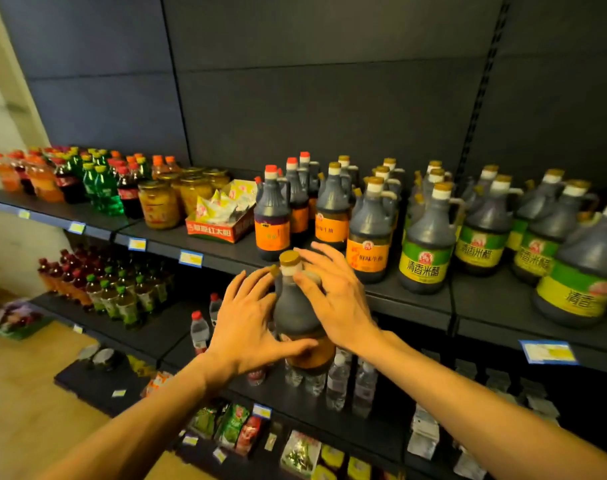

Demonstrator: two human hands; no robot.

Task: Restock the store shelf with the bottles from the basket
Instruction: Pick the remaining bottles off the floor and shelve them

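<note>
Both hands hold a dark bottle (297, 306) with a gold cap upright in front of the top shelf (413, 299) edge. The left hand (250, 327), fingers spread, cups its 9 o'clock side, thumb across the orange label; the right hand (333, 296), fingers splayed, presses its 3 o'clock shoulder. Orange-labelled bottles (368, 237) stand at 12 o'clock, green-labelled ones (425, 251) at 2 o'clock.

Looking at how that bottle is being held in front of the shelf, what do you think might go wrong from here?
The left hand and right hand press the dark bottle with splayed fingers, so it might slip. The gap ahead, between the orange-label bottles and, looks tight; pushing in could topple one.
</note>
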